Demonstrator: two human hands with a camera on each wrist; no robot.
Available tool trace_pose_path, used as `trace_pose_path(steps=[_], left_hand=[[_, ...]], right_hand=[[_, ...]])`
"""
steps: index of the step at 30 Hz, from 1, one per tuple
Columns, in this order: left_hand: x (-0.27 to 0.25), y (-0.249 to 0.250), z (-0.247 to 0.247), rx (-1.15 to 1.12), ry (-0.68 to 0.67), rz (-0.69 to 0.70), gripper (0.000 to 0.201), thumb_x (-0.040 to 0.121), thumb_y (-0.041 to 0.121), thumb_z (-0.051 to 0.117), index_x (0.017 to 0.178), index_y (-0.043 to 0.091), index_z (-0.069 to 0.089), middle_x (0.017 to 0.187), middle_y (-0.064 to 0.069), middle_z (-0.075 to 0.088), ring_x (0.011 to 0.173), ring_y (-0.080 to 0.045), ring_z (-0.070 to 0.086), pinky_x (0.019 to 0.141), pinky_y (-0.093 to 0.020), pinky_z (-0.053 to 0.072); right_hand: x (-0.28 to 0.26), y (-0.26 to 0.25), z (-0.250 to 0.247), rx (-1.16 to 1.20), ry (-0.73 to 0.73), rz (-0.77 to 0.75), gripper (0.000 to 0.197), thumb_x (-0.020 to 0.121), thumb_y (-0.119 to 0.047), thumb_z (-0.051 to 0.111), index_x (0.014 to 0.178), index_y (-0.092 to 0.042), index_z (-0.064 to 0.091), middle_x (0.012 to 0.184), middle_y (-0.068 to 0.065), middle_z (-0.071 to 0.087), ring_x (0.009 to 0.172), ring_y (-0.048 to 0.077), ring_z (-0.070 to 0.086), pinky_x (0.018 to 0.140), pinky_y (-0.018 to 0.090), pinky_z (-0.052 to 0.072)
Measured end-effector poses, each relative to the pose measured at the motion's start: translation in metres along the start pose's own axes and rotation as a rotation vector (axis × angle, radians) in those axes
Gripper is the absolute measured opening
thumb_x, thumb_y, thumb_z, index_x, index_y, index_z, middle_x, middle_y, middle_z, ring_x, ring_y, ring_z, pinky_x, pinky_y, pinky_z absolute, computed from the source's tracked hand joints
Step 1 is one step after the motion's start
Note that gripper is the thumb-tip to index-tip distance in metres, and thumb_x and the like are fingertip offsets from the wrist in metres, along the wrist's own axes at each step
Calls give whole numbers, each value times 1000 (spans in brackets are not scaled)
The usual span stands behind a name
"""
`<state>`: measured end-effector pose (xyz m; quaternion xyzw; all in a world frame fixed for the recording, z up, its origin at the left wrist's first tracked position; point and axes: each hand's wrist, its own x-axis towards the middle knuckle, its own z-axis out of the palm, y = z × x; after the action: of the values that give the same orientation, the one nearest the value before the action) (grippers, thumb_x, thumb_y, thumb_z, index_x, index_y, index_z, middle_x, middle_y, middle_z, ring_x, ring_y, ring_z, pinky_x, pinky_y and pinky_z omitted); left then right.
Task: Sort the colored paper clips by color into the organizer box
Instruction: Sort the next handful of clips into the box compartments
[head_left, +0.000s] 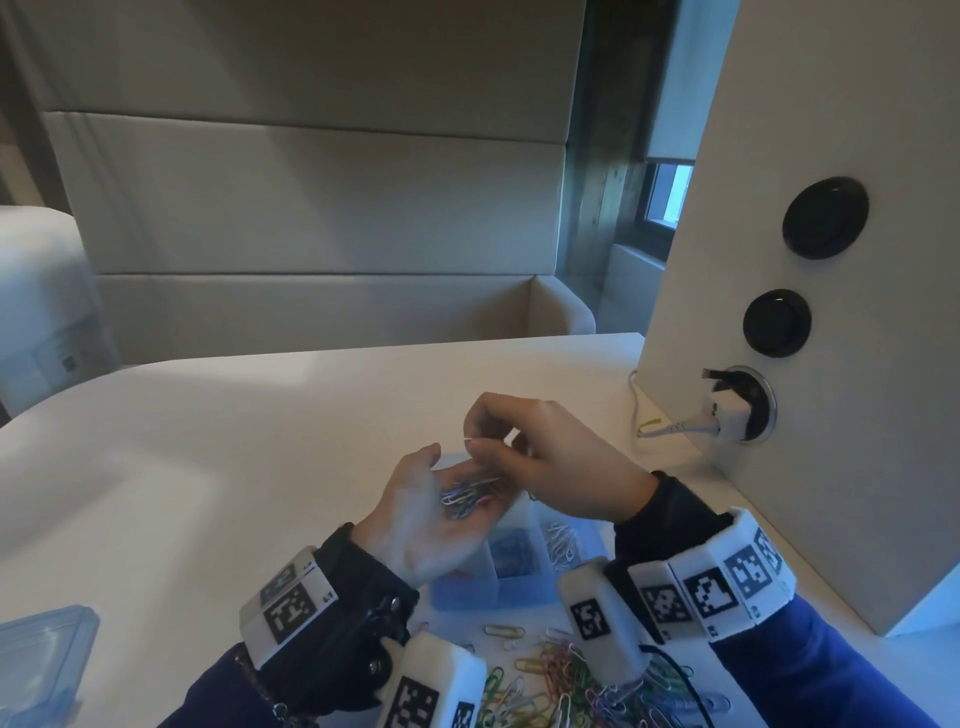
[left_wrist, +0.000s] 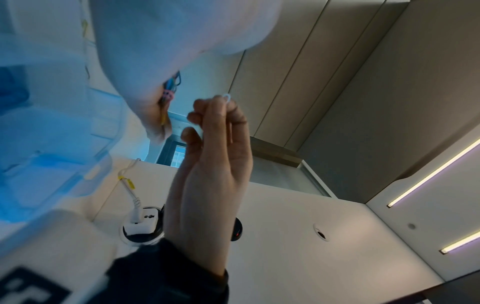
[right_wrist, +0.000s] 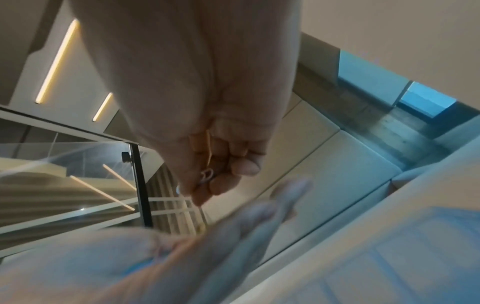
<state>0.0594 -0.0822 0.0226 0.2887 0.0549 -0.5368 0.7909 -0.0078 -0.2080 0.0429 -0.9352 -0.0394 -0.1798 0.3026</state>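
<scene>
My left hand (head_left: 415, 514) lies palm up above the organizer box (head_left: 470, 597), fingers relaxed, with a small bunch of mixed colored paper clips (head_left: 470, 499) resting on the palm. Just above it, my right hand (head_left: 485, 439) pinches one white paper clip (head_left: 470, 441) between thumb and fingertips; the same clip (left_wrist: 227, 97) (right_wrist: 206, 174) shows in both wrist views. The translucent blue box holds blue clips (head_left: 511, 556) in one compartment and white clips (head_left: 561, 538) in another. A loose pile of colored clips (head_left: 566, 686) lies on the table near me, partly hidden by my wrists.
The white table (head_left: 234, 467) stretches away to the left and back. A clear blue lid (head_left: 36, 660) lies at the near left edge. On the right stands a white panel (head_left: 831, 467) with round sockets, a plugged charger (head_left: 727, 410) and its cable.
</scene>
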Motion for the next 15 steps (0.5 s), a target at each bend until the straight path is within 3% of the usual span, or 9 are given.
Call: trace_pose_path(steps=[4,8,10,14,15], left_hand=[[1,3,-1,11,19,-14,67,105,40,27,119,-23,48,109,-38,61,108,-39,58,99,-47,45],[-3,0,2,11,-21,-73,76,104,42,26,106,-27,57,120,-37,56,108,-38,55,106,-39,40],[-4,-3,3,36,-30,-95,78,104,42,26,96,-28,61,113,-36,59,101,-37,55,105,-36,40],[-6,-16,11,58,-39,-137,62,104,40,29,103,-15,56,82,-22,62,75,-29,58,83,-38,56],[-6,-19,13,53,-38,-139,59,104,40,30,103,-13,55,80,-20,61,75,-27,57,84,-38,56]], right_hand=[[-5,7,-22,-158,14,16,4,86,-16,69,83,-17,68,77,-10,64,71,5,55,63,10,40],[-19,12,-18,-208,-64,19,4,83,-21,73,87,-20,75,79,-8,67,70,4,55,64,12,42],[-26,15,-13,-230,-59,12,5,85,-21,71,88,-19,74,81,-7,66,68,2,52,65,11,41],[-37,23,-13,-255,-86,54,6,92,-22,62,91,-16,65,81,-13,51,71,-4,46,65,10,35],[-40,24,-13,-253,-93,70,7,93,-22,59,92,-16,62,82,-13,50,71,-5,45,65,9,34]])
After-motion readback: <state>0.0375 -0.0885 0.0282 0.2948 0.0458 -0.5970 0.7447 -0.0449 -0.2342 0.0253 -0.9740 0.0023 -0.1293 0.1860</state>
